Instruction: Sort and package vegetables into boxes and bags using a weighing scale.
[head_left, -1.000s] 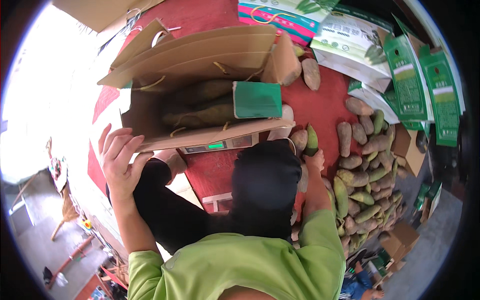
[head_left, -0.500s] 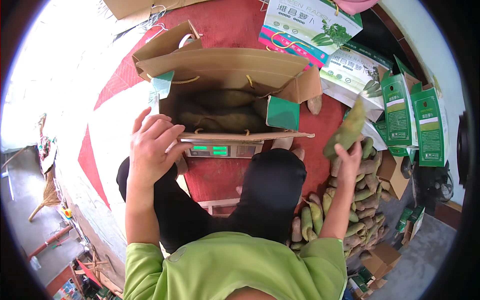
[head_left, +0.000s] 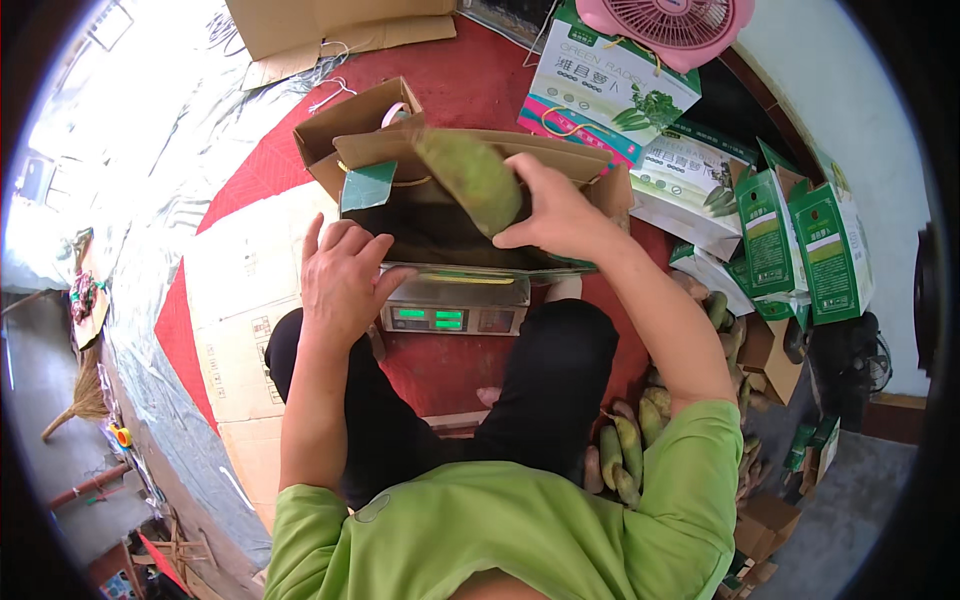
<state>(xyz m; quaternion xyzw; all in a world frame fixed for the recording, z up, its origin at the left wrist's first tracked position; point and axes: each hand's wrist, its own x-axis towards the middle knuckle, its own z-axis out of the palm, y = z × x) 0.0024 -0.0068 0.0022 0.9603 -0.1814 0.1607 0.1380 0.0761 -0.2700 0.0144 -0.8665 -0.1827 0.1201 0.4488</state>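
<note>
A large green radish, blurred along its upper end, is gripped at its lower right side by my right hand. It is tilted over the mouth of an open cardboard box with yellow cord handles. My left hand is at the box's near left corner, fingers spread and holding nothing. Beneath the box's near side shows a weighing scale with lit green displays. Deep shadow and the held radish hide most of the box's inside.
A pile of radishes lies to my right, partly behind my arm. Printed cartons and narrow green boxes stand at the right, with a pink fan behind. Flattened cardboard lies at the left; a small open box stands beyond.
My right hand has carried the radish leftward from beside the pile to above the box. My left hand stays by the box's left corner. The view has shifted, bringing the fan into sight.
</note>
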